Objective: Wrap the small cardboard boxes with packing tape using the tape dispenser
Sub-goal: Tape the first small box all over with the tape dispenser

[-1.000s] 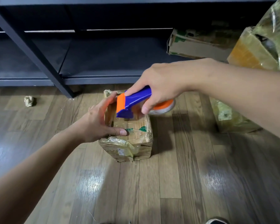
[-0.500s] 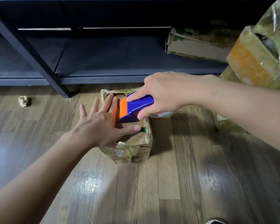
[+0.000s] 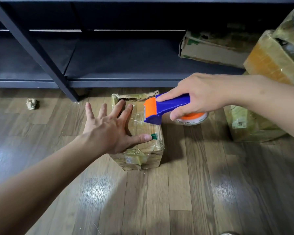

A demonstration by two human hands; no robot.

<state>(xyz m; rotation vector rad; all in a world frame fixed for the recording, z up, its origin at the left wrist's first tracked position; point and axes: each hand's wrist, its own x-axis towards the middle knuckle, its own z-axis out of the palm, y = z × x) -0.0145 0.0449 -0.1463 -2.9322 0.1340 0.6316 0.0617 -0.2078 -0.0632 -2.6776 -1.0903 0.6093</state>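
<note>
Small box (image 3: 143, 158), one, on floor (image 3: 193, 184): top partly hidden under left hand (image 3: 109, 129), fingers spread flat on it. Tape dispenser (image 3: 168, 106), one, over the box's right edge, contact unclear, gripped by right hand (image 3: 199, 94). Tape roll (image 3: 196, 119) mostly hidden. Beyond the box: shelf box (image 3: 210, 51), one. Right of it: boxes, two, cut off.

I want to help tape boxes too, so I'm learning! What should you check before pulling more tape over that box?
1. Small box sits flat on the floor: ok.
2. Left hand presses flat on the box top: ok.
3. Right hand grips the tape dispenser: ok.
4. Left hand apart from the toothed blade: ok, but close.
5. Tape end stuck to the box: cannot tell.
</note>
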